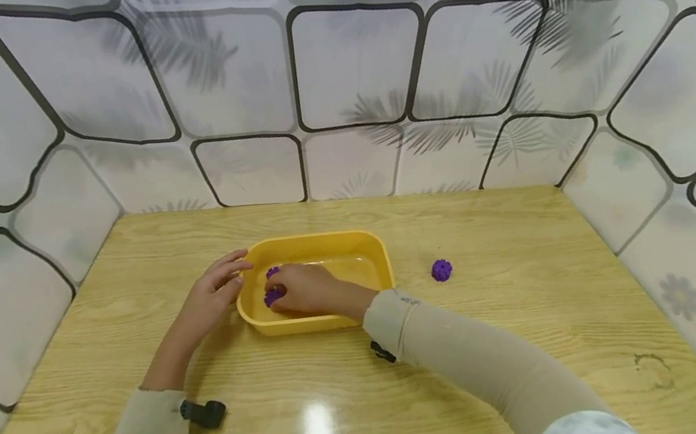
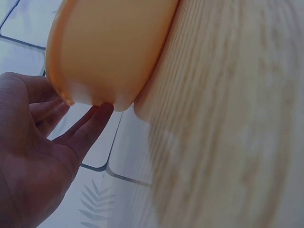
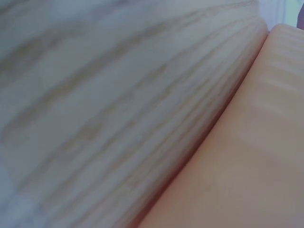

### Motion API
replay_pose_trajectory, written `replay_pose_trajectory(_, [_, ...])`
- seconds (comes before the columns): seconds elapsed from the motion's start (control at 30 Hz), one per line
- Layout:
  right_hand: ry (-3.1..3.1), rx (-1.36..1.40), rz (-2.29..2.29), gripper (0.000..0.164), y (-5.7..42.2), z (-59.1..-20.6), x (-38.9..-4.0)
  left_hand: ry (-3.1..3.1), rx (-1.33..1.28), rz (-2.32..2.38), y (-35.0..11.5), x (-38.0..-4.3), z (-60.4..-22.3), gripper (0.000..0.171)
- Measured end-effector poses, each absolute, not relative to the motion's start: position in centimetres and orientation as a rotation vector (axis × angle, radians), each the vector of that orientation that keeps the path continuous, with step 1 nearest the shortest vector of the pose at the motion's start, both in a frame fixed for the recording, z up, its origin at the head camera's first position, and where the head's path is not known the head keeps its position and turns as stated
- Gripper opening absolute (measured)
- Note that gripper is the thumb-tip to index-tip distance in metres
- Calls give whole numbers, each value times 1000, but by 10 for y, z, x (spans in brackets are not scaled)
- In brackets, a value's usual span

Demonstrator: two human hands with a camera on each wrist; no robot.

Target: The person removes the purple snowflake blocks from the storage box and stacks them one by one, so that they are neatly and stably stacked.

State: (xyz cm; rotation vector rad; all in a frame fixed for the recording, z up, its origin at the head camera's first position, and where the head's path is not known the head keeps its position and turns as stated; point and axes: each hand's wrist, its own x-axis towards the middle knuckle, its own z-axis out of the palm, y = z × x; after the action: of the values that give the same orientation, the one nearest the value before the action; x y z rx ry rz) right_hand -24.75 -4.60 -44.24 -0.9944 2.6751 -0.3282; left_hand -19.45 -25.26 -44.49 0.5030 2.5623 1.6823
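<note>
A yellow plastic tray (image 1: 331, 321) stands on the wooden table. My right hand (image 1: 310, 287) reaches over its near wall, with thumb and fingers pinching a purple knobbly ball (image 1: 272, 298) low inside the left end. Just beyond it shows another purple piece (image 1: 272, 271), partly covered by the fingers. My left hand (image 1: 212, 295) is at the tray's left end, fingers extended and fingertips at the wall. The left wrist view shows that hand (image 2: 42, 152) against the tray's outer side (image 2: 109, 52). In the right wrist view only the tray wall (image 3: 247, 156) and tabletop appear.
A third purple ball (image 1: 442, 270) lies on the table (image 1: 507, 259) to the right of the tray. Patterned panels (image 1: 357, 62) enclose the table at the back and sides. Both wrists wear small black cameras, the left camera (image 1: 204, 414) clearly visible.
</note>
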Motion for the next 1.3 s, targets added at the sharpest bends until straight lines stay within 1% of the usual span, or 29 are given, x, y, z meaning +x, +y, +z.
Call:
replay_pose_trajectory(0.4, [2632,-1115,-234,38,-43,-439,-249,2551,505,1698,-253,-196,-446,34])
replay_pose_trajectory(0.6, [2686,-1124,-256,45,-37,-435,-250,2549,496,1695,-252,-197,-446,34])
replay_pose_trajectory(0.8, [2673,-1107,-403,47,-29,-428,-246,2555,479,1682,-253,-197,-446,34])
replay_pose_trajectory(0.97, [2669,-1004,-587,40,-14,-423,-242,2571,475,1663,-251,-199,-445,34])
replay_pose_trajectory(1.13, [2602,-900,-875,38,8,-420,-244,2580,448,1642,-251,-198,-445,34])
replay_pose_trajectory(1.3, [2563,-912,-1045,35,33,-414,-245,2609,424,1619,-251,-198,-445,33])
